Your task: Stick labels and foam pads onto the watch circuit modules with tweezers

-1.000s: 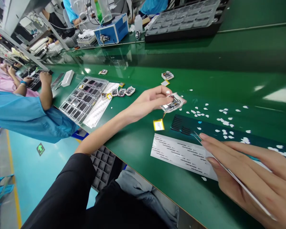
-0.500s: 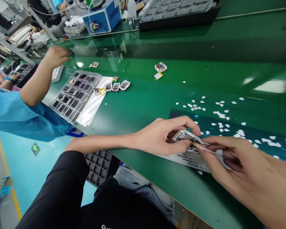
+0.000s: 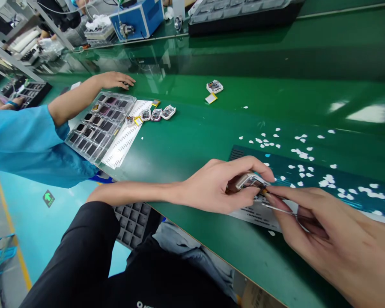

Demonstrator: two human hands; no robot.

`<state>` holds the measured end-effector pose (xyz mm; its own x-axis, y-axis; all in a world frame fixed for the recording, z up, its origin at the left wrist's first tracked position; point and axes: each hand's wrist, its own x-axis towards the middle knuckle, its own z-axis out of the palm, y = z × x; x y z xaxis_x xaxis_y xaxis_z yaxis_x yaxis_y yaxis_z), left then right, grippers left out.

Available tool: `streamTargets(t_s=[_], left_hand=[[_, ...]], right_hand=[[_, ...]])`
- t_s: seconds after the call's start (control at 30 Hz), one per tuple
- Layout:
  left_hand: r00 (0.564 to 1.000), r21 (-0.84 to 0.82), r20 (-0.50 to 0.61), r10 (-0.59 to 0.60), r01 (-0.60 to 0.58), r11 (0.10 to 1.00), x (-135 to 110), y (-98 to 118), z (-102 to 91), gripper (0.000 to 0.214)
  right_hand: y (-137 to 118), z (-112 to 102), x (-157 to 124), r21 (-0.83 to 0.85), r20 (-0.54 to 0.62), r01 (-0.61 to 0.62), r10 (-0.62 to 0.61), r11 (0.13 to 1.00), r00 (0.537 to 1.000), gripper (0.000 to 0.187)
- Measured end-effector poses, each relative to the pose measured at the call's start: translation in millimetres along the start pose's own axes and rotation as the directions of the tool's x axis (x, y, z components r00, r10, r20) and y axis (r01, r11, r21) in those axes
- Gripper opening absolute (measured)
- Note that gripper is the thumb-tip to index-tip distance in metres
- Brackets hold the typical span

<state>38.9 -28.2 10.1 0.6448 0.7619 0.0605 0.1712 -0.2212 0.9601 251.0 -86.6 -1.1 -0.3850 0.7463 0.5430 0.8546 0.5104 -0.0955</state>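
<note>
My left hand (image 3: 221, 185) is closed round a small white device shell (image 3: 248, 180) with exposed electronics, held just above a white label sheet (image 3: 259, 214) near the table's front edge. My right hand (image 3: 323, 235) pinches thin metal tweezers (image 3: 277, 208), whose tip meets the device at my left fingertips. Both hands touch at the device. Most of the shell is hidden by my fingers.
On the green table (image 3: 192, 145), white paper bits (image 3: 301, 154) litter a dark mat (image 3: 308, 179). Another device with a yellow battery (image 3: 214, 87) lies further back. A co-worker's arm (image 3: 83, 92) reaches over a clear tray (image 3: 99, 126); three devices (image 3: 156, 114) sit beside it.
My left hand brought the device from mid-table down to the label sheet, and my right hand's tweezers closed in on it. The co-worker's hand moved forward to the table beyond the tray.
</note>
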Motion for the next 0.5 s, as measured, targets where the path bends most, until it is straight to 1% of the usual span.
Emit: streamTargets(t_s=[0.07,0.13,0.17,0.23,0.3,0.33,0.4,0.43,0.47,0.5], left_hand=[[1.0,0.048,-0.006,0.018,-0.018,0.999,-0.7,0.4,0.2,0.025],[1.0,0.082,-0.007,0.026,-0.025,0.996,-1.5,0.3,0.6,0.029],[0.999,0.096,-0.01,0.033,-0.032,0.995,-2.0,0.0,0.9,0.031],[0.998,0.137,-0.014,0.062,-0.059,0.989,-3.2,-1.6,2.0,0.034],[0.995,0.212,-0.01,0.103,-0.098,0.972,-3.9,-4.6,3.4,0.036],[0.992,0.256,-0.01,0.125,-0.118,0.959,-4.0,-6.5,4.1,0.037],[0.99,0.334,-0.016,0.143,-0.13,0.934,-3.2,-10.6,5.1,0.04],[0.989,0.353,-0.023,0.146,-0.129,0.927,-2.4,-12.4,5.3,0.041],[0.989,0.359,-0.031,0.146,-0.125,0.925,-1.5,-13.6,5.3,0.041],[0.989,0.353,-0.042,0.141,-0.118,0.928,-0.6,-14.1,5.1,0.041]], right_hand=[[2.5,0.1,-1.2,0.023,0.014,0.053,-0.054,0.998,0.998,0.028],[5.6,0.9,-4.2,0.051,-0.044,0.106,-0.104,0.993,0.994,0.043],[6.8,1.2,-5.9,0.064,-0.053,0.124,-0.121,0.99,0.991,0.049],[7.6,1.6,-9.0,0.07,-0.047,0.132,-0.129,0.989,0.991,0.055],[6.8,2.2,-10.1,0.058,0.014,0.133,-0.134,0.989,0.991,0.051],[6.1,2.8,-9.7,0.031,0.02,0.126,-0.127,0.992,0.992,0.043],[5.5,4.7,-7.4,-0.026,0.0,0.127,-0.127,0.992,0.992,0.024],[5.7,5.6,-5.8,-0.05,-0.017,0.123,-0.124,0.991,0.992,0.018],[6.4,6.2,-4.2,-0.061,-0.048,0.11,-0.113,0.992,0.992,0.016],[7.4,6.3,-2.9,-0.057,-0.061,0.073,-0.076,0.996,0.995,0.014]])
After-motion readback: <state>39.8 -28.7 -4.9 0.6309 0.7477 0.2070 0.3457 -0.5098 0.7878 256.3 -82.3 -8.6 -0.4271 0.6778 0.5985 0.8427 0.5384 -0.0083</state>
